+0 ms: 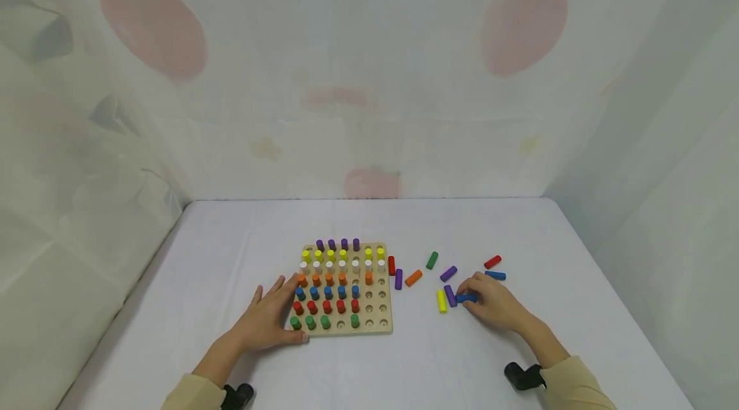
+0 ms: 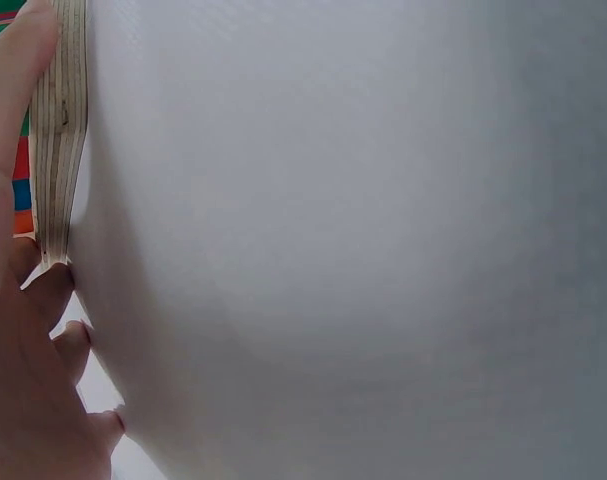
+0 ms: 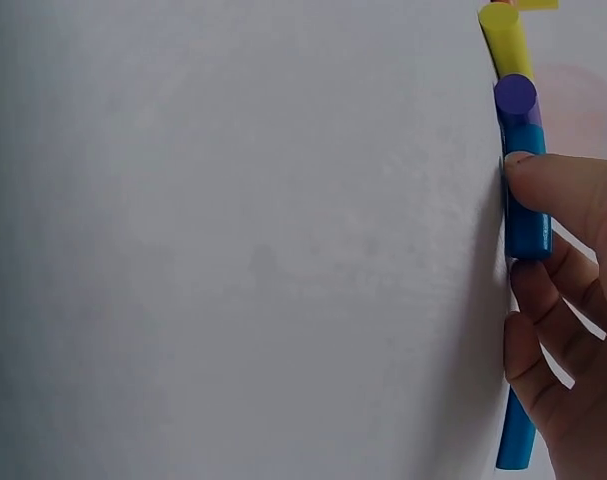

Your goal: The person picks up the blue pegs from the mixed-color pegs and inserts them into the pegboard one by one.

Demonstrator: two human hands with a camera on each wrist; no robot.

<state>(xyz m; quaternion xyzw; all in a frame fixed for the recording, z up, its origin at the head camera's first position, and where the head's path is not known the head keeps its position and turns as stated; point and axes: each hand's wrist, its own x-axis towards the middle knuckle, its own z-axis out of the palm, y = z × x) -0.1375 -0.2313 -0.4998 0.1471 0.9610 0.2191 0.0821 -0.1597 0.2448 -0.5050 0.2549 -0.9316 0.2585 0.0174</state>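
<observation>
A wooden pegboard point(image 1: 380, 326) carries rows of purple, yellow, white, orange, blue, red and green pegs, with some holes bare on its right side. My left hand point(image 1: 267, 321) rests against its front left corner, fingers spread along the left side and thumb at the front edge. In the left wrist view the thumb lies against the layered board edge point(image 2: 61, 130). Right of the board, my right hand point(image 1: 491, 302) pinches a blue peg point(image 3: 528, 230) lying on the table. That peg's far end meets a purple peg point(image 1: 450, 296), beside which lies a yellow peg point(image 1: 441, 301).
Loose pegs lie between board and right hand: a red peg point(image 1: 391, 265), a purple peg point(image 1: 398, 279), an orange peg point(image 1: 413, 278), a green peg point(image 1: 432, 260) and another purple peg point(image 1: 448, 274). Beyond the right hand are another red peg point(image 1: 492, 262) and a second blue peg point(image 1: 495, 275).
</observation>
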